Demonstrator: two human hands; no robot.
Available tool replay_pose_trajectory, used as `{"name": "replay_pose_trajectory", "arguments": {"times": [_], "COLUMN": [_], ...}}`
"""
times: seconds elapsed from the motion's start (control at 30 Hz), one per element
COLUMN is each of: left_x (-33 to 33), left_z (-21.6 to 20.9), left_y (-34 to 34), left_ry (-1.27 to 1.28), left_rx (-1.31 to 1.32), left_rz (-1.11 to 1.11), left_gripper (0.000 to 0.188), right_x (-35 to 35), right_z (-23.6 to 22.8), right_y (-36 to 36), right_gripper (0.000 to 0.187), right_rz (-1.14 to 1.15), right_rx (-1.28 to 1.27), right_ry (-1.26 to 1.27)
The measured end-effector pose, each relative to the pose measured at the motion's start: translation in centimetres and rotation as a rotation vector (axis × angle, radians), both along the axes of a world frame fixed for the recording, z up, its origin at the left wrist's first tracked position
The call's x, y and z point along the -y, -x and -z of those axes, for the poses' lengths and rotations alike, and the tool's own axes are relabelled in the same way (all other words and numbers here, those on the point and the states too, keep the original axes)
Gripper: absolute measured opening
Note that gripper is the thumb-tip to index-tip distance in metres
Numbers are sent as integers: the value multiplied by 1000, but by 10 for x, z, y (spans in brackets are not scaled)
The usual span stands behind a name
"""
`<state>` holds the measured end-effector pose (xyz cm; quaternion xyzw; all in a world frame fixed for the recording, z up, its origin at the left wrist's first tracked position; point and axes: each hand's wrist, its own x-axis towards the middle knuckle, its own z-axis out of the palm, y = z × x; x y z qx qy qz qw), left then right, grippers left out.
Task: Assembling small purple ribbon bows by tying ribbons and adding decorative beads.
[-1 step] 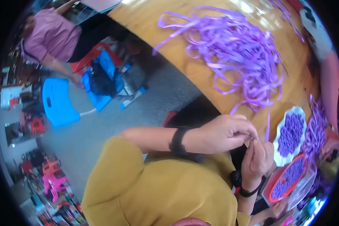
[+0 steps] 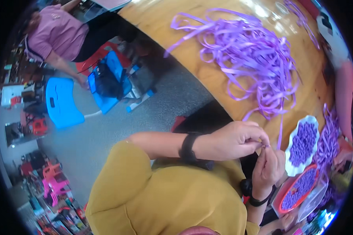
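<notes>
My left hand point(image 2: 239, 139) and my right hand point(image 2: 268, 166) meet in front of my chest at the table's near edge. Both are closed in a pinch, fingertips almost touching, with a tiny purple bit between them. A strand of purple ribbon point(image 2: 281, 131) runs from the heap down to my right hand and disappears behind its fingers. On the table beyond my hands lies a big tangled heap of purple ribbon point(image 2: 255, 58). Just right of my hands, a white scalloped dish point(image 2: 289, 166) holds many small purple knotted pieces point(image 2: 303, 145).
Nearer on the right, a red oval basket point(image 2: 277, 203) also holds purple pieces. More ribbon point(image 2: 327, 143) lies beside another person's arm point(image 2: 346, 105) at the right. Across the floor are a blue stool point(image 2: 63, 102), a blue folding chair point(image 2: 113, 66) and a person in pink point(image 2: 60, 31).
The whole view has shifted slightly. My hands stay pinched together in nearly the same place, with little visible finger movement.
</notes>
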<state>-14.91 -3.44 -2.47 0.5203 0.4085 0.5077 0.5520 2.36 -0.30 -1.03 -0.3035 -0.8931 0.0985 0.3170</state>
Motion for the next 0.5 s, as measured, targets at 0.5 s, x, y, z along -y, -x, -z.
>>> {"name": "replay_pose_trajectory", "arguments": {"times": [0.5], "left_x": [12], "left_z": [15], "left_y": [9], "left_ry": [78], "left_rx": [158], "left_rz": [-11], "left_gripper": [15], "right_x": [4], "right_z": [5], "right_y": [7], "right_gripper": [6], "right_rz": [-49], "right_rx": [56], "right_ry": [188]}}
